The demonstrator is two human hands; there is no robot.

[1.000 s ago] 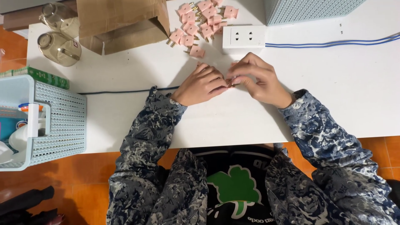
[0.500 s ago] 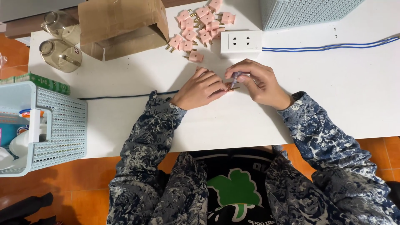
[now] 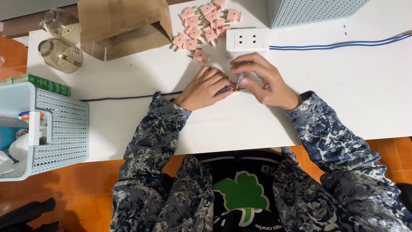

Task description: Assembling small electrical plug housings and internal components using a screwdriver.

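Observation:
My left hand [image 3: 205, 88] and my right hand [image 3: 262, 79] meet at the middle of the white table [image 3: 352, 94]. Between their fingertips sits a small pink plug part with copper wire strands [image 3: 234, 87]. The left fingers pinch the end of a dark blue cable [image 3: 128, 97] that runs off to the left. The right fingers pinch a thin bluish piece at the part; what it is cannot be made out. Just beyond the hands lies a white double wall socket [image 3: 247, 40], and past it a heap of several pink two-pin plugs [image 3: 204, 19].
An open cardboard box [image 3: 122, 25] lies at the back left beside two glass jars [image 3: 60, 41]. A light blue basket [image 3: 51, 129] with bottles stands at the left edge. Another blue perforated bin [image 3: 309, 10] is at the back right, with a blue wire pair [image 3: 343, 44] running right.
The view has shifted so the table's things sit lower in frame. Both hands stay together at the small part, and the right fingers have lifted and now pinch from above.

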